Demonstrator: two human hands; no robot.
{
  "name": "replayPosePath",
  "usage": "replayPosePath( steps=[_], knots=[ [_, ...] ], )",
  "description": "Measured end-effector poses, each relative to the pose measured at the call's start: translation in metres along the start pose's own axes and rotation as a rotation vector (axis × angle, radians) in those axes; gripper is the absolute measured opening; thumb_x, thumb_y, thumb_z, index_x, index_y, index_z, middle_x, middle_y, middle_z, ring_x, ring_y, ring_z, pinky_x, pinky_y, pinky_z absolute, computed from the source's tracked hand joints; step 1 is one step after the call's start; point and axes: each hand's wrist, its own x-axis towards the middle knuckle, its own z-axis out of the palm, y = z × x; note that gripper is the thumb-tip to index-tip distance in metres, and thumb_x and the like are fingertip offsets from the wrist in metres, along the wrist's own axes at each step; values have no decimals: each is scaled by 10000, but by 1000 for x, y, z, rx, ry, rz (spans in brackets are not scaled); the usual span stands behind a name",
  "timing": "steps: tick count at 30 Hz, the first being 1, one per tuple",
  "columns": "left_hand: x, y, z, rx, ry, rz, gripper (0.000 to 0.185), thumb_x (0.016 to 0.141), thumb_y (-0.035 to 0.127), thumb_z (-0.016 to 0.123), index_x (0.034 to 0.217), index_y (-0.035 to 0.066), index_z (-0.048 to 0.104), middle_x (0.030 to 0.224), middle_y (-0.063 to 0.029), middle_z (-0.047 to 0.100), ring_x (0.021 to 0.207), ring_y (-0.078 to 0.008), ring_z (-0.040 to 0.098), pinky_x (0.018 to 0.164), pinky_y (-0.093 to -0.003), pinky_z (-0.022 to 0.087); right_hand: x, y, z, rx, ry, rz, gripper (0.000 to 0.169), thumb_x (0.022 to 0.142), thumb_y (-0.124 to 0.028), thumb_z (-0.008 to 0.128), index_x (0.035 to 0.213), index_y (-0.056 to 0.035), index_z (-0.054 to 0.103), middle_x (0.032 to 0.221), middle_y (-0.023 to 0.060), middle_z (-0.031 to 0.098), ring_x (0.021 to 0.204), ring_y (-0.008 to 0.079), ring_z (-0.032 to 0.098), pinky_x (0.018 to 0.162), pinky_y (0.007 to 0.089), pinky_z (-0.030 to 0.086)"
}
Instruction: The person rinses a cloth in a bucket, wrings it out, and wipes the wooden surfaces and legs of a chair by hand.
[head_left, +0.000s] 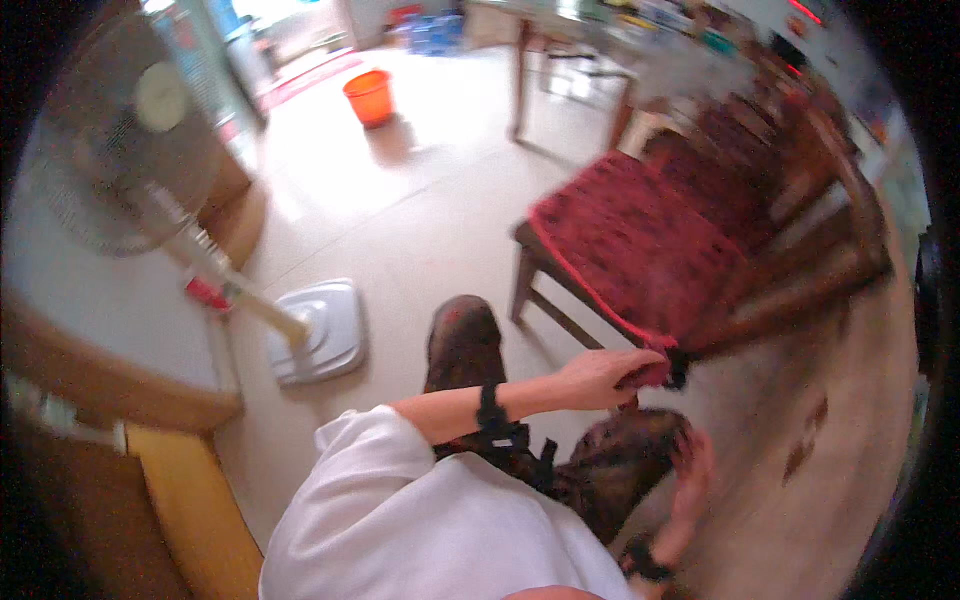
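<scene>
My left hand (600, 380), with a dark band on its wrist, is closed around a small dark red piece (646, 375) that looks like cloth. It is close to the front corner of a red patterned seat cushion (637, 240), which lies on a dark wooden chair (551, 259). Whether the piece belongs to the cushion, I cannot tell. My right hand (696, 461) is lower, beside my bent knee in dark trousers. Blur hides its fingers, and nothing held in it can be made out.
To the left, a standing fan (120, 135) rises from a grey-white base (319, 330) beside a wood-edged piece of furniture (112, 375). An orange bucket (370, 97) stands on the tiled floor ahead. Further back are a cluttered table (675, 64) and blue water bottles (435, 34).
</scene>
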Motion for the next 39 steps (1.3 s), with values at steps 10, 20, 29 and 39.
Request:
replayPosePath(
  steps=[10, 20, 29, 39],
  knots=[
    [-111, 18, -3, 5, -9, -25, 568, 795, 78, 557, 1318, 147, 348, 1302, -102, 427, 1095, -290, 500, 847, -376, 474, 12, 48, 152, 956, -360, 344, 433, 909, -409, 428, 1180, -77, 487, 1167, 93, 539, 1060, 237, 520, 876, 378, 440],
    [-333, -136, -24, -89, 629, -712, 284, 852, 146, 526, 1131, 104, 557, 1064, -59, 614, 958, -189, 586, 838, -305, 465, 41, 156, 109, 779, -141, 562, 497, 849, -431, 525, 1221, -107, 468, 1211, 73, 505, 1094, 269, 479, 940, 444, 379],
    [-462, -197, -38, -246, 980, -1180, 317, 805, 158, 568, 1112, 79, 576, 973, -28, 638, 800, -104, 580, 641, -243, 472, 51, 178, 146, 681, -56, 621, 539, 818, -384, 595, 1233, -72, 450, 1221, 83, 495, 1101, 266, 473, 961, 428, 362],
    [-256, -101, -106, 440, 829, -685, 394, 794, 103, 579, 1180, 135, 510, 1142, -99, 556, 991, -276, 560, 827, -356, 461, 53, 120, 145, 760, -204, 459, 456, 902, -379, 460, 1244, -78, 443, 1241, 76, 485, 1123, 249, 465, 973, 433, 347]
  ],
)
